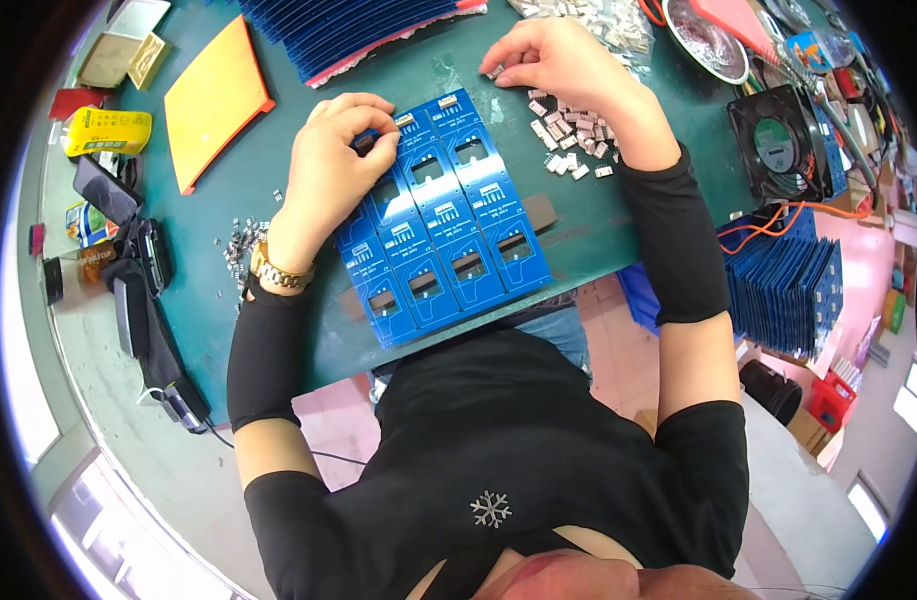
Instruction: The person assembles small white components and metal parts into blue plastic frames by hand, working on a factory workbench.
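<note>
A blue circuit board panel lies tilted on the green table in front of me, with rectangular cut-outs and a few small white connectors along its far edge. My left hand, a gold watch on its wrist, rests over the panel's far left corner. Its fingers are curled closed around something small and dark that I cannot make out. Beyond the panel's far right corner, my right hand pinches a small connector between thumb and forefinger. Just below that hand spreads a loose pile of small white connectors.
Stacked blue boards stand at the far edge; more boards sit at right. A black fan with orange wires and a metal bowl are at right. At left lie a yellow-orange board and scattered tiny parts.
</note>
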The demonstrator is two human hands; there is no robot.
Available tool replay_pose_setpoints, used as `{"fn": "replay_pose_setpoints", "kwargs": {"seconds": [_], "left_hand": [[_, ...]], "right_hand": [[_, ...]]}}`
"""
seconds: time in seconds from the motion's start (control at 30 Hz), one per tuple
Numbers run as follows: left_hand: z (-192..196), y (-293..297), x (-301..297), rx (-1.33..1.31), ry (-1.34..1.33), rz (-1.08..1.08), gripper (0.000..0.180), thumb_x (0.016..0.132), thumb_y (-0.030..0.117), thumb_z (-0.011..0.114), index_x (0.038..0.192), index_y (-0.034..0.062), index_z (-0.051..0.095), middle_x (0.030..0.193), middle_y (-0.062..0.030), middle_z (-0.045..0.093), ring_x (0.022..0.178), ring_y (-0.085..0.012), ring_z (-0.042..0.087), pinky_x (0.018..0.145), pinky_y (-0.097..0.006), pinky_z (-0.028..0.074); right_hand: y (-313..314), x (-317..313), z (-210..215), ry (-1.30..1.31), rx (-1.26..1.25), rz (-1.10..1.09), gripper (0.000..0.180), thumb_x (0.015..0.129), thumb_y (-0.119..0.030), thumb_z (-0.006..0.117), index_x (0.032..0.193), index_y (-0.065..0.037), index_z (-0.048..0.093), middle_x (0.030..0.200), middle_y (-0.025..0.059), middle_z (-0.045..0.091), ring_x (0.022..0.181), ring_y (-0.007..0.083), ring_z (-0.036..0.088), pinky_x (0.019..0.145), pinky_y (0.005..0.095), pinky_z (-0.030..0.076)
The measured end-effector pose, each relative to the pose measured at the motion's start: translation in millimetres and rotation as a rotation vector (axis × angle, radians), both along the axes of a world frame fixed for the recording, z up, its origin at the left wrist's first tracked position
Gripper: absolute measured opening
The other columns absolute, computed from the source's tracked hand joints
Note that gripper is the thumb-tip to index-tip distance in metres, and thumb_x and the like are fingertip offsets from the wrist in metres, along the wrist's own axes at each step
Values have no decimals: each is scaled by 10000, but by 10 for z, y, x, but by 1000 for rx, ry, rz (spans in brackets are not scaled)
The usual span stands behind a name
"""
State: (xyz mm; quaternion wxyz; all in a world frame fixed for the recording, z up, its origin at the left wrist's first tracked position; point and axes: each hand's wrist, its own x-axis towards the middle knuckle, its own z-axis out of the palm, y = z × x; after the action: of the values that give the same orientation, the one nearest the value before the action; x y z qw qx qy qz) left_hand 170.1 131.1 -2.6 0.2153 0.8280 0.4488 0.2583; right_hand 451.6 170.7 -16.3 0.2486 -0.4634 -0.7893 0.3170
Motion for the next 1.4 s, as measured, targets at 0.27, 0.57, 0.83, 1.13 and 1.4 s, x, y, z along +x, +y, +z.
{"fn": "replay_pose_setpoints", "kwargs": {"seconds": [0.27, 0.57, 0.83, 1.13, 1.4], "left_hand": [[352, 53, -274, 246, 245, -141, 254, 830, 149, 692, 1062, 50, 661, 1140, -121, 638, 1072, -299, 597, 900, -380, 479], [287, -189, -1107, -169, 187, 365, 191, 804, 109, 744, 956, 4, 698, 843, -100, 700, 777, -154, 660, 717, -282, 518], [152, -299, -971, -8, 259, 252, 126, 770, 77, 738, 859, 9, 681, 826, -104, 604, 709, -254, 614, 652, -341, 499], [101, -184, -974, 168, 279, 55, 64, 821, 39, 663, 875, 28, 631, 854, -110, 609, 792, -301, 623, 685, -348, 504], [318, -11, -131, -21, -67, 101, 96, 874, 101, 669, 895, 8, 664, 795, -102, 671, 708, -180, 655, 659, -291, 511]], "right_hand": [[84, 163, -191, 119, -165, -42, 154, 804, -23, 717, 956, -5, 705, 815, 20, 684, 715, 73, 605, 642, 222, 485], [-7, 17, -76, 57, 42, -69, 90, 818, -52, 700, 871, 17, 676, 763, 29, 603, 704, 96, 580, 624, 250, 452], [-86, -123, 35, 109, 224, -106, 129, 845, -113, 690, 924, -11, 685, 801, 29, 583, 668, 118, 517, 629, 258, 427], [-43, -142, -74, 275, 165, -89, 151, 865, -108, 675, 985, -21, 705, 850, 31, 663, 739, 88, 582, 684, 236, 466], [-61, -97, -76, 171, 168, -211, 184, 866, -74, 649, 1036, -31, 703, 814, 43, 673, 687, 102, 582, 626, 259, 477]]}}
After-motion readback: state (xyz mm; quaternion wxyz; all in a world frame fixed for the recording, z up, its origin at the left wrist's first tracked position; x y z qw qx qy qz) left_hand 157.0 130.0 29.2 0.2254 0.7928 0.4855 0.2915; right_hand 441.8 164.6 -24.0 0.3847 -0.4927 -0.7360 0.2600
